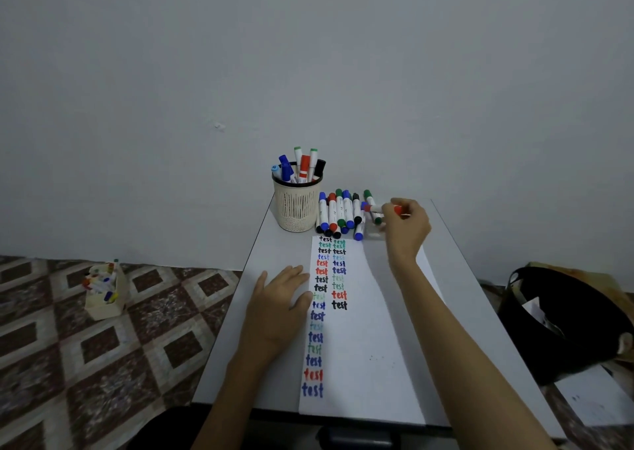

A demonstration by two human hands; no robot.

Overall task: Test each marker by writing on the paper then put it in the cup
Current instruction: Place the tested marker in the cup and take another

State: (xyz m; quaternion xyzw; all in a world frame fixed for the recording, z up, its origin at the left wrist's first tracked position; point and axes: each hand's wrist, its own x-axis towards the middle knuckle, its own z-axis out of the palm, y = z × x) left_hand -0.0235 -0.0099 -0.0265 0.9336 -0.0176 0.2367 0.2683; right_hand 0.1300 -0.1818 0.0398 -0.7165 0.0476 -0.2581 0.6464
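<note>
Right hand [406, 226] pinches red marker [376, 208] over marker pile [339, 214], right of cup [296, 206]. Marker's long axis runs left-right, roughly level. Left hand [278, 302] flat, fingers straight, on paper [363, 346] edge and worktop [236, 339].

paper [370, 329] | "test" handwritten repeatedly, two columns | black, green, blue, red

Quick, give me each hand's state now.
Left hand: open, resting flat on the paper edge.
Right hand: pinching a red marker.

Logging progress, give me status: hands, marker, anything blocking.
Left hand flat at paper edge. Right hand grips red marker over pile. Cup looks unobstructed.
</note>
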